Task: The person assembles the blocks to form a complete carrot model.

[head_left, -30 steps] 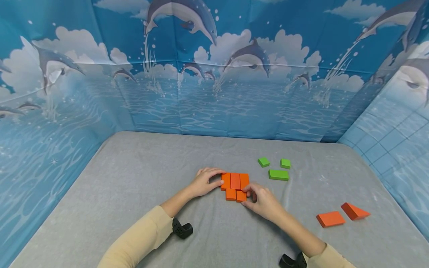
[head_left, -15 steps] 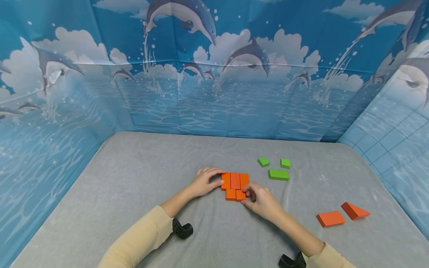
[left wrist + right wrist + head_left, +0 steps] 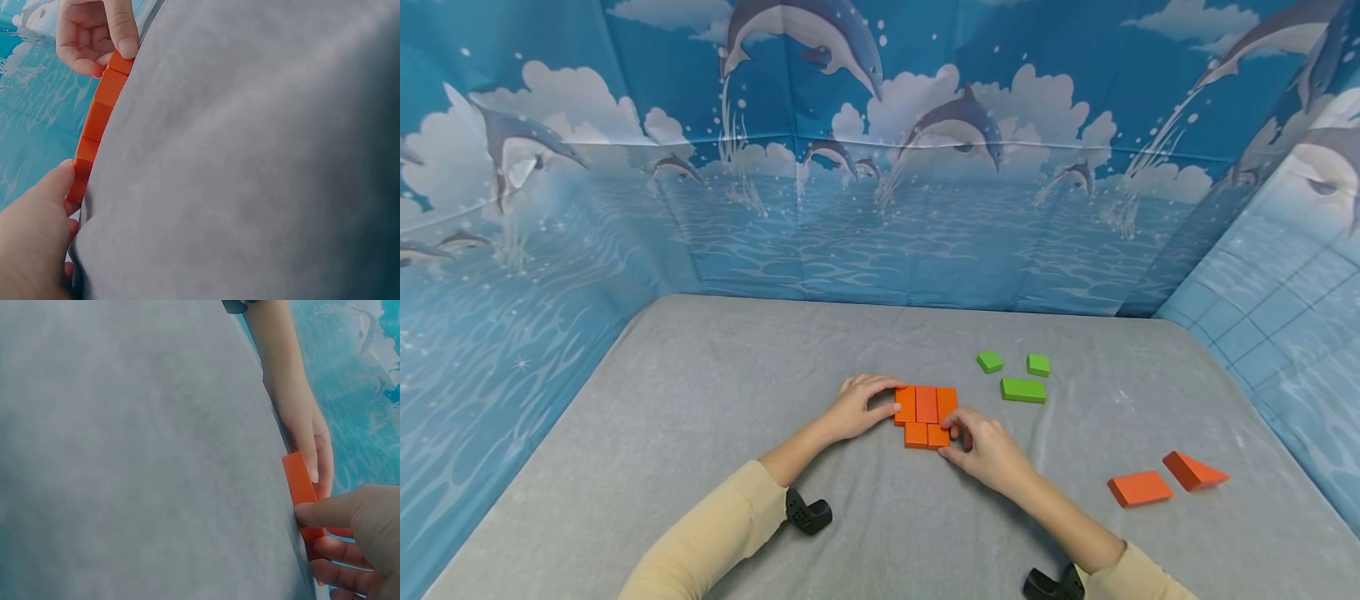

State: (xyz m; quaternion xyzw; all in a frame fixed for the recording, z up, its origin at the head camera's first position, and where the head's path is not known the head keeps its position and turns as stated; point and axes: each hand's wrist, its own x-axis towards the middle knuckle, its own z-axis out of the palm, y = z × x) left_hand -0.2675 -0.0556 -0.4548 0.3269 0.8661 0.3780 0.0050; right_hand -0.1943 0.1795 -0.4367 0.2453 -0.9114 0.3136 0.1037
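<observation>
Three upright orange rectangular blocks lie flat side by side on the grey cloth. Two smaller orange blocks sit against their near side. My left hand holds the leftmost large block, thumb on its left side and a finger at its far edge. With thumb and forefinger, my right hand pinches the right small block at its near right corner. In the left wrist view the orange blocks form a line between both hands. My right hand's curled fingers partly cover the blocks in the right wrist view.
Beyond the right hand lie two small green blocks and a longer green block. Farther right are an orange slab and an orange triangular wedge. A dolphin-print curtain surrounds the grey cloth-covered table.
The right small block has shifted slightly away from me and leftward, closing the gap to its neighbours, with my right hand on it. My left hand stays in place.
</observation>
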